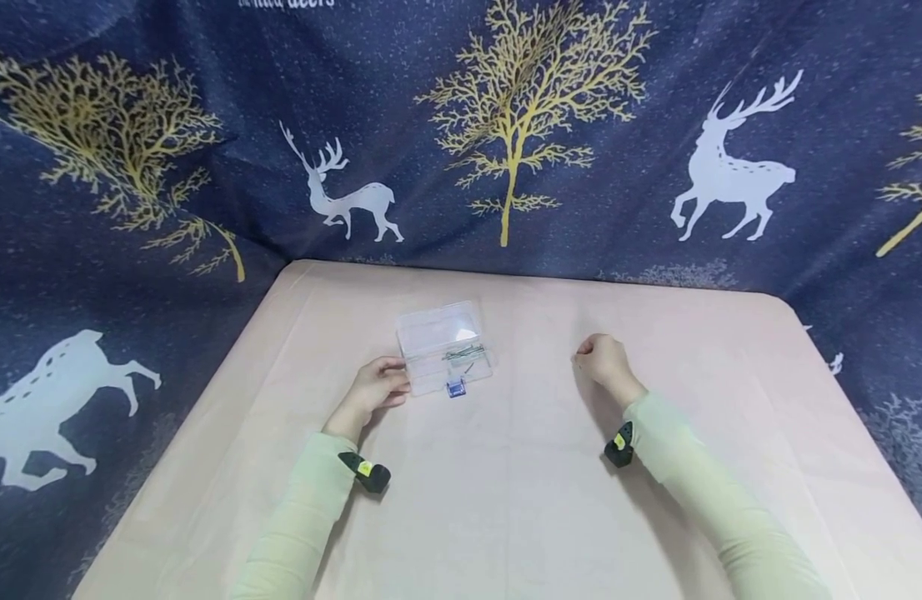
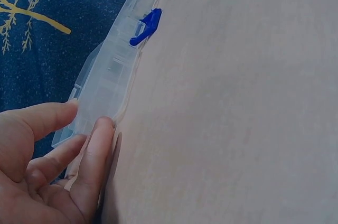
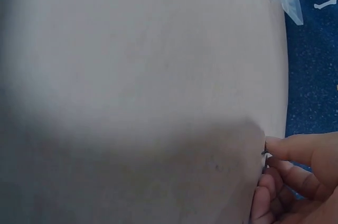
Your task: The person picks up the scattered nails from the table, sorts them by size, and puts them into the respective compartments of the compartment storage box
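Observation:
A clear plastic box (image 1: 428, 384) lies on the table with its lid (image 1: 428, 330) tipped back and a blue latch (image 1: 457, 388) at its front. Thin dark and greenish pieces (image 1: 464, 353) lie in its right compartment, with a small dark piece (image 1: 469, 367) in front of them. My left hand (image 1: 373, 387) holds the box's left end between thumb and fingers. Well to the right of the box, my right hand (image 1: 605, 360) is low over the table. Between its thumb and index finger it pinches a small dark thin piece (image 3: 264, 153), mostly hidden by the fingertips.
The table has a pale pinkish cover (image 1: 506, 483). Behind it and on both sides hangs a dark blue cloth (image 1: 446, 225) printed with white deer and yellow trees. A black wrist camera (image 1: 367, 473) is on the left sleeve, another black camera (image 1: 619, 447) on the right.

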The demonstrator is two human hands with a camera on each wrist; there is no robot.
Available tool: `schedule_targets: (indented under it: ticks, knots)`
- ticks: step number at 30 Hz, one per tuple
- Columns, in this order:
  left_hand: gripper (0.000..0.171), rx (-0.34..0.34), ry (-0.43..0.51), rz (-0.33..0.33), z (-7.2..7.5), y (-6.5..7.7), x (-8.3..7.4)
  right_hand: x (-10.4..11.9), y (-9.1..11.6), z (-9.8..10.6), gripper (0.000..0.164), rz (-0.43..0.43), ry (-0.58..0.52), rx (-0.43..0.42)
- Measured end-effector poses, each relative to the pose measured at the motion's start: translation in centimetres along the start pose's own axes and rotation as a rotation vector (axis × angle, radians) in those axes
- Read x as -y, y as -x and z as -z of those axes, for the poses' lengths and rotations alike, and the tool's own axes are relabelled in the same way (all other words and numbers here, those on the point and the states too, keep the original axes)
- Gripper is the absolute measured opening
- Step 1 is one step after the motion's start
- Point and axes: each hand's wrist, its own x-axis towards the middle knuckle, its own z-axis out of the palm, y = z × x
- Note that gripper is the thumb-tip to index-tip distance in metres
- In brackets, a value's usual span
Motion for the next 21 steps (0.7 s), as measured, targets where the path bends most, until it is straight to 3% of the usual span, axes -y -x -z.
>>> schedule_targets:
  ticks: [7,21]
  knots:
    - [0.043,0.003,-0.003,0.002,-0.09,-0.14,0.02,-0.06,-0.21,-0.06,0.015,0.013,0.018,0.028]
    - [0.043,0.01,-0.003,0.004,0.03,0.05,-0.12,0.16,-0.4,0.02,0.023,0.065,0.085,0.173]
